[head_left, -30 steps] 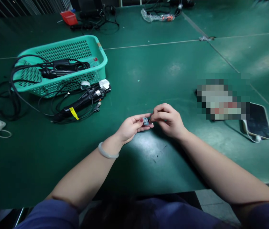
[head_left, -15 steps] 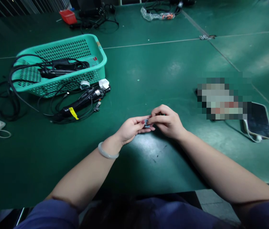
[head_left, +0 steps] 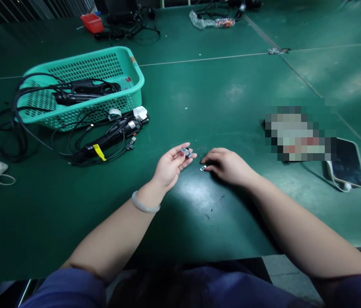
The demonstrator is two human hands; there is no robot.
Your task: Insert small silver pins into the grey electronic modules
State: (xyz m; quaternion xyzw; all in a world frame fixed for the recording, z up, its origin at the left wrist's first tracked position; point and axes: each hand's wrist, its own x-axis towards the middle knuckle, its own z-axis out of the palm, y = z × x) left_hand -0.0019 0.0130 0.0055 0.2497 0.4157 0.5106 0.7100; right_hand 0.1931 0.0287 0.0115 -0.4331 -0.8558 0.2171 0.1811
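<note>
My left hand (head_left: 169, 167) is raised over the table, its thumb and fingers closed on a small blue-grey part (head_left: 187, 152) that looks like a little circuit board. To its right, my right hand (head_left: 228, 166) is low at the tabletop, thumb and index finger apart. A tiny white rectangular piece with a dark middle (head_left: 203, 168) is at the right thumb's tip; whether they touch is too small to tell. A pale bangle (head_left: 145, 203) circles my left wrist.
A green perforated basket (head_left: 137, 92) with black cabled devices stands back left. In front of it lies a black handheld device (head_left: 112, 134) with cables. A phone (head_left: 348, 162) with a white cable is at right. A red tray (head_left: 92, 23) sits far back.
My hands have parted: the left moved slightly up and left with the small board, the right came away from it and down to the table. The white piece now shows.
</note>
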